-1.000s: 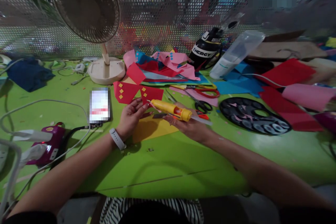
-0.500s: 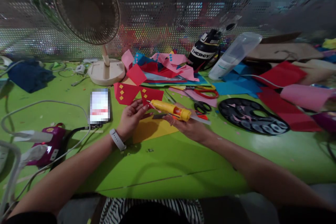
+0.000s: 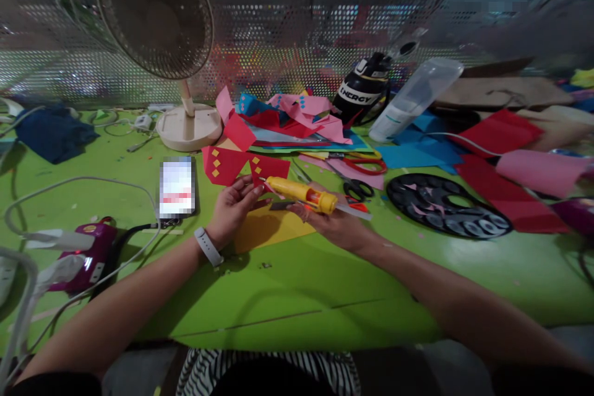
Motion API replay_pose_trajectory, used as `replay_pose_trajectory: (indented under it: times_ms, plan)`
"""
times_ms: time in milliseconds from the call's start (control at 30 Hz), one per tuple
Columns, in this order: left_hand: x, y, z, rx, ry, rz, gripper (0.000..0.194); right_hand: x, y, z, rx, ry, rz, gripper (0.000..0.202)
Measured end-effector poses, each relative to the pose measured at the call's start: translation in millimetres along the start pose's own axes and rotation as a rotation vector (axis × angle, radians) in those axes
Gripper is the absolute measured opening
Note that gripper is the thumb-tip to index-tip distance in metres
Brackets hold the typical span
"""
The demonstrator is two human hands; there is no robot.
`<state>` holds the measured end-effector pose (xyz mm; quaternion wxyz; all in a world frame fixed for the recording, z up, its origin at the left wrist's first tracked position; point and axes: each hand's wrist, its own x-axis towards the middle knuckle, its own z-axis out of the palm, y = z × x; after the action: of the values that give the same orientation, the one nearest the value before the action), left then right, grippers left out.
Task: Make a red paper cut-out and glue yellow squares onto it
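Observation:
My right hand [image 3: 331, 223] is wrapped round a yellow hot glue gun [image 3: 297, 190]; a translucent glue stick [image 3: 352, 211] sticks out of its back end. The gun's nozzle points left, close to the fingertips of my left hand [image 3: 234, 207]. Those fingers pinch the lower edge of a red paper piece [image 3: 273, 168] with yellow diamonds on it. Another red paper piece [image 3: 227, 167] with yellow diamonds lies just left of it. Under both hands is a yellow paper sheet [image 3: 273, 229], with a dark flat blade-like thing partly hidden above it.
A phone [image 3: 176, 189] lies left of my hands, near a purple power strip [image 3: 88, 257] with cables. Behind stand a fan [image 3: 188, 127], a paper pile [image 3: 297, 120] and a black bottle [image 3: 359, 90]. Scissors [image 3: 357, 189] and a black palette [image 3: 445, 205] are on the right.
Almost nothing differs. The glue gun and both hands stay in nearly the same place, and the view shifts very slightly.

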<state>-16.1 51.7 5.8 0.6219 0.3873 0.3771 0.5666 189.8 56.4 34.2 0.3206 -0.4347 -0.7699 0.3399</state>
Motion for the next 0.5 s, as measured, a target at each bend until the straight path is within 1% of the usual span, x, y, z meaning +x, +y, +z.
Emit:
replay_pose_trajectory:
  times_ms: [200, 500]
  plan:
    - [-0.4, 0.8, 0.3, -0.005, 0.0, -0.005, 0.042, 0.1, -3.3, -1.1, 0.004, 0.007, -0.015, 0.038]
    - [-0.5, 0.8, -0.6, 0.014, 0.004, 0.004, 0.042, 0.5, -2.7, 0.4, 0.013, 0.015, -0.023, 0.036]
